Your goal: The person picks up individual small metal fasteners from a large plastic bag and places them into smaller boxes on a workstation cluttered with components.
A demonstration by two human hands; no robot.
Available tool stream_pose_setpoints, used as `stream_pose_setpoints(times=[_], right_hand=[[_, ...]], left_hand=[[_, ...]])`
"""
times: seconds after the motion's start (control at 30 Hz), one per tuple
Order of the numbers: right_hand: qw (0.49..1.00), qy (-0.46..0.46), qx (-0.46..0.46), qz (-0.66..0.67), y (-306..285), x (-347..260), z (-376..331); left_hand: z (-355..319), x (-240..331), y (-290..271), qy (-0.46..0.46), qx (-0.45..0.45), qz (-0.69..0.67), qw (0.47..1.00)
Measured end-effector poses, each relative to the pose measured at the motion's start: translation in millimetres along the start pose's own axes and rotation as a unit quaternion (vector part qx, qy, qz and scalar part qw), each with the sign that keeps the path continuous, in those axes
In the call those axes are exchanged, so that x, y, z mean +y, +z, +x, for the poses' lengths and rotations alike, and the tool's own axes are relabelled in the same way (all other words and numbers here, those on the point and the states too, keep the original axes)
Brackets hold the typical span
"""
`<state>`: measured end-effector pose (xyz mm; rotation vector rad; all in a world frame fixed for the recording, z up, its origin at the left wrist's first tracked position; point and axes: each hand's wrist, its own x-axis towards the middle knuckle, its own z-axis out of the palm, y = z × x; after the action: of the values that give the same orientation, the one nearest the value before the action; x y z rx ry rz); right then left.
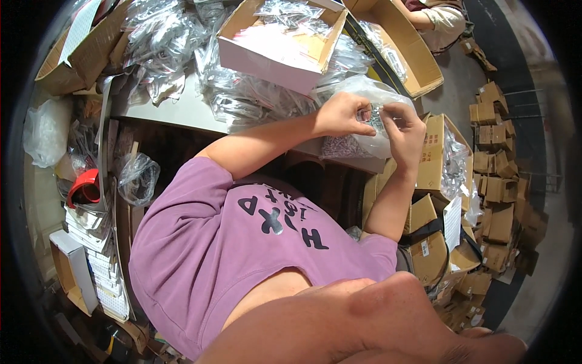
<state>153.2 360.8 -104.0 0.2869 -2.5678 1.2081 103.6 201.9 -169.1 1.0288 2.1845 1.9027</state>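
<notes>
My left hand has its thumb and fingers closed in a pinch. Facing it, my right hand is curled, with thumb and fingertips drawn together. Between them is a small clear plastic bag, which both hands appear to grip by its sides; small shiny bits show in it, too fine to name. Just beneath lies a big clear plastic bag, spread open at the table's edge. Many small purplish-grey pieces fill its lower part. My fingers partly hide the small bag.
A white-sided carton of clear packets stands beyond my hands, among heaped plastic bags on the table. An open cardboard box is at far right. Another box sits beside my right forearm. A person's arm shows at top right.
</notes>
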Motion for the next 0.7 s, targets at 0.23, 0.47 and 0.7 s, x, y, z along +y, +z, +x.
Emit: stream_pose_setpoints(times=[0.23, 0.47, 0.7], right_hand=[[0.993, -0.018, -0.072, 0.096, 1, 2, 2], [0.985, -0.104, -0.135, -0.034, -5, -12, 5], [0.990, -0.107, -0.094, -0.022, -6, -4, 7]], left_hand=[[1, -5, -1, -0.033, -0.017, -0.033, 0.999], [2, -8, -5, -0.051, -0.064, -0.062, 0.995], [4, -11, -4, -0.040, -0.049, -0.219, 0.974]])
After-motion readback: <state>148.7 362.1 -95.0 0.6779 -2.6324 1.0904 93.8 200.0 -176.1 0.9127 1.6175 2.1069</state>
